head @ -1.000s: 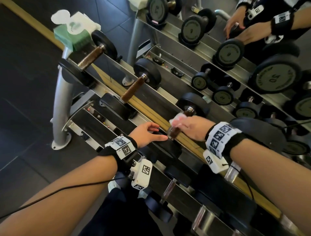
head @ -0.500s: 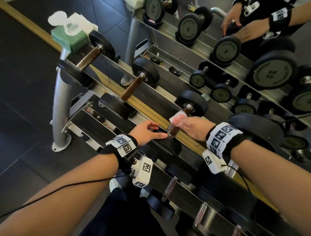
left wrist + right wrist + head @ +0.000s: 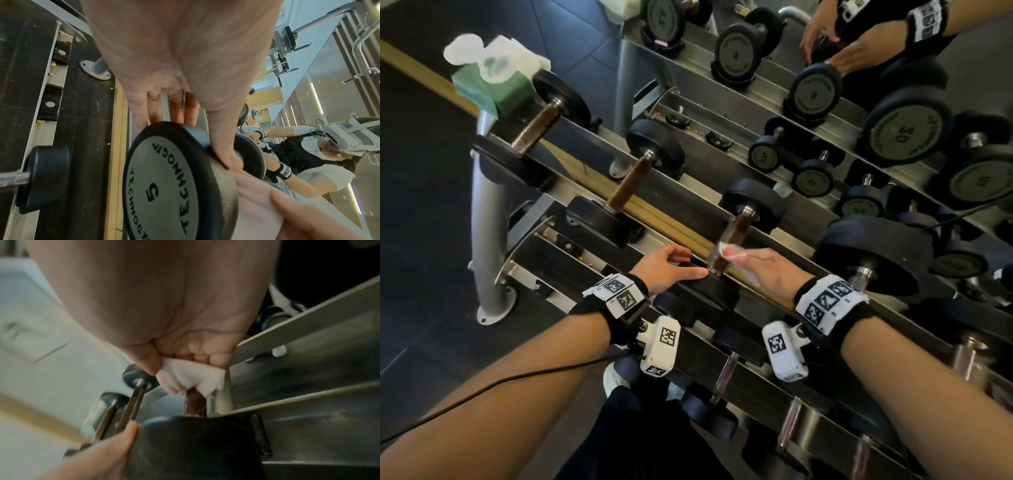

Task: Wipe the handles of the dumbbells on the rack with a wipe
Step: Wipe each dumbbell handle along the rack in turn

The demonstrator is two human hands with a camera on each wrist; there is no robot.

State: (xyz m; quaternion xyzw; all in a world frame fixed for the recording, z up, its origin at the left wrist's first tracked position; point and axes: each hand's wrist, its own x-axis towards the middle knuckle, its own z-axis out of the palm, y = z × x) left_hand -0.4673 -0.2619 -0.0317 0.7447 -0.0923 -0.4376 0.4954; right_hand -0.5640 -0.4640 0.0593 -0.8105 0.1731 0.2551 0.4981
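Saw a long grey metal rack (image 3: 486, 222) with rows of dumbbells lying across its rails. Found the one being cleaned third along the upper row: a small black round-ended dumbbell (image 3: 755, 205), marked 5 on its grey end plate, resting in its place on the rack.

Held it with the left grip (image 3: 667, 267), fingers behind the near weight and thumb pressed on its rim. Seemed wise to hold firmly there, so the dumbbell could not roll. Wrapped the right grip (image 3: 767, 270) round the lower part of the handle, fingers curled tight on the wipe. Seemed best to squeeze all the way round, slide up to the far weight and back, and twist a little to reach the underside.

Looked at the short brown handle (image 3: 738, 229): rough and rusty-looking, shiny metal at each end, upper part bare. Looked last at the thin white paper wipe (image 3: 731, 251): crumpled, a torn edge poking out past the fingers, pressed between skin and handle.
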